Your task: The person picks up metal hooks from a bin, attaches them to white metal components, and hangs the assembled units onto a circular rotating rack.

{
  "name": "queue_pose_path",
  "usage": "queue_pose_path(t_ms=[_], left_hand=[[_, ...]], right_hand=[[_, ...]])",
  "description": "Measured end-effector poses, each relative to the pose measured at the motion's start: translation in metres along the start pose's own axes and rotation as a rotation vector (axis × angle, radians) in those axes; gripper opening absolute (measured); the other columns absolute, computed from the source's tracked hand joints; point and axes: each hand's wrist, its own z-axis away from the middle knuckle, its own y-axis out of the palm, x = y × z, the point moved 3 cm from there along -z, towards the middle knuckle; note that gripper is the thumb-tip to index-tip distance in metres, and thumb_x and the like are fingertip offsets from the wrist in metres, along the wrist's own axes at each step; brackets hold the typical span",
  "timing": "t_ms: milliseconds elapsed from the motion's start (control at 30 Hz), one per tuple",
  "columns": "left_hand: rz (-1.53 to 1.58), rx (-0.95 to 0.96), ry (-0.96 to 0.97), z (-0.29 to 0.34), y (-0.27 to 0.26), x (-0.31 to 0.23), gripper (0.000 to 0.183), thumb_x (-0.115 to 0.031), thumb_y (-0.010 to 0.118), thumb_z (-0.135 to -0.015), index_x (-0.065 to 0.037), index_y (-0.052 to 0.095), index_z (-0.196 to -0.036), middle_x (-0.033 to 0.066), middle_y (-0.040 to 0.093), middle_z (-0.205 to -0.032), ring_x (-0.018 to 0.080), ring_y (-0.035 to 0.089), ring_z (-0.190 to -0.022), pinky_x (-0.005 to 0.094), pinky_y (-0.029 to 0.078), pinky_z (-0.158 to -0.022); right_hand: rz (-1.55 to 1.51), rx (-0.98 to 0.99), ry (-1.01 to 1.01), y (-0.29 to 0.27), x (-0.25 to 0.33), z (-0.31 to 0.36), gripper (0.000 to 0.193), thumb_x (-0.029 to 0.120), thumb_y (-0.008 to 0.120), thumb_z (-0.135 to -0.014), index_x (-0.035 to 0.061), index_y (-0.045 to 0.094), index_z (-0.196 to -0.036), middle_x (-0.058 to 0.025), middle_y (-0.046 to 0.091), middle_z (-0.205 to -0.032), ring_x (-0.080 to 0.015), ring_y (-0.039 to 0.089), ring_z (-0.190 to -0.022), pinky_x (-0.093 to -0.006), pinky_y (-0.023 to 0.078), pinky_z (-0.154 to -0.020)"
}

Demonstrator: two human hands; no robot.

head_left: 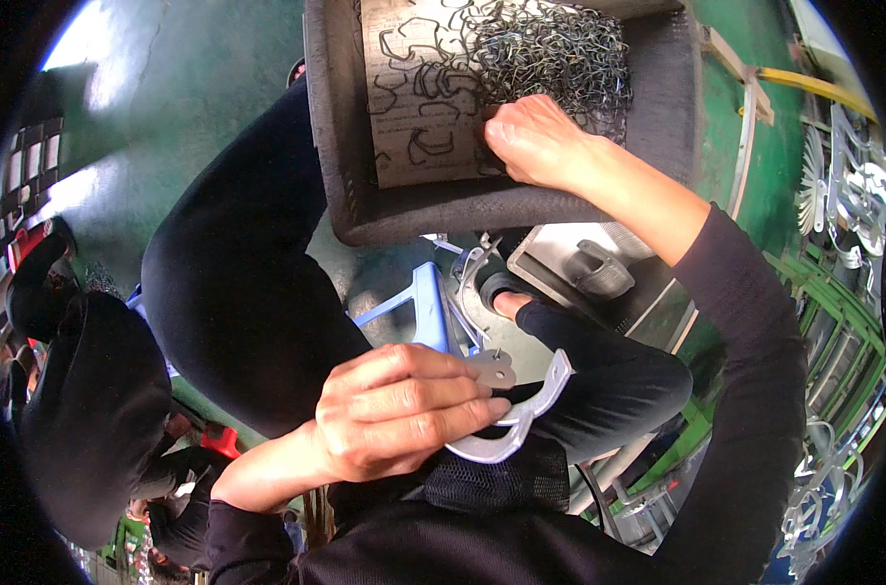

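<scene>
My left hand is closed around a curved, silver metal bracket in front of my lap. The bracket's bent arms and a flat plate with holes stick out past my fingers. Over the dark bin my right hand has its fingers curled together at the lower edge of a heap of bent wire hooks. Whatever those fingers pinch, if anything, is hidden. Several loose wire hooks lie scattered on a printed sheet to the left of the heap.
The dark bin has raised walls around the hooks. Below it are a blue stool and a grey tray with a dark object in it. Metal parts hang by a green frame at right. Another person's dark-clothed leg is at left.
</scene>
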Motion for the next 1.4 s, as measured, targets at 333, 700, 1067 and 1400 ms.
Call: queue_pose_path(t_ms=[333,700,1067,1400], left_hand=[[-0.131,-0.071,-0.057,0.012,-0.004,-0.019,0.02,0.003,0.07,-0.061,0.0,0.065,-0.08,0.0105,0.064,-0.079,0.0235,0.063,-0.073,0.0306,0.05,-0.063],[-0.116,-0.202,-0.176,0.03,0.005,-0.05,0.019,0.003,0.071,-0.068,-0.001,0.067,-0.087,0.0078,0.063,-0.078,0.0161,0.059,-0.068,0.0254,0.045,-0.061],[-0.155,0.009,-0.001,0.039,0.008,-0.058,0.02,-0.004,0.063,-0.078,0.001,0.064,-0.097,0.0108,0.065,-0.094,0.0216,0.062,-0.087,0.0301,0.047,-0.078],[0.182,-0.249,-0.248,0.02,-0.007,-0.086,0.025,-0.009,0.046,-0.093,0.008,0.057,-0.107,0.0144,0.061,-0.099,0.0184,0.061,-0.091,0.0264,0.052,-0.074]], right_hand=[[-1.237,-0.446,0.39,-0.07,0.023,0.073,0.012,0.01,0.065,-0.077,0.002,0.058,-0.083,-0.0043,0.063,-0.076,-0.01,0.06,-0.068,-0.022,0.046,-0.059],[-1.756,-0.88,0.346,-0.106,0.153,0.159,0.023,0.002,0.066,-0.077,0.0013,0.052,-0.094,-0.0095,0.064,-0.081,-0.0159,0.064,-0.071,-0.0235,0.05,-0.06],[-1.746,-1.229,0.3,-0.093,0.187,0.167,0.023,-0.006,0.063,-0.078,0.0005,0.047,-0.094,-0.0114,0.063,-0.084,-0.0142,0.063,-0.076,-0.0244,0.051,-0.066],[-1.275,-1.424,0.273,-0.072,0.22,0.175,0.028,-0.01,0.065,-0.074,0.0008,0.048,-0.093,-0.0124,0.063,-0.089,-0.0148,0.063,-0.081,-0.0259,0.052,-0.073]])
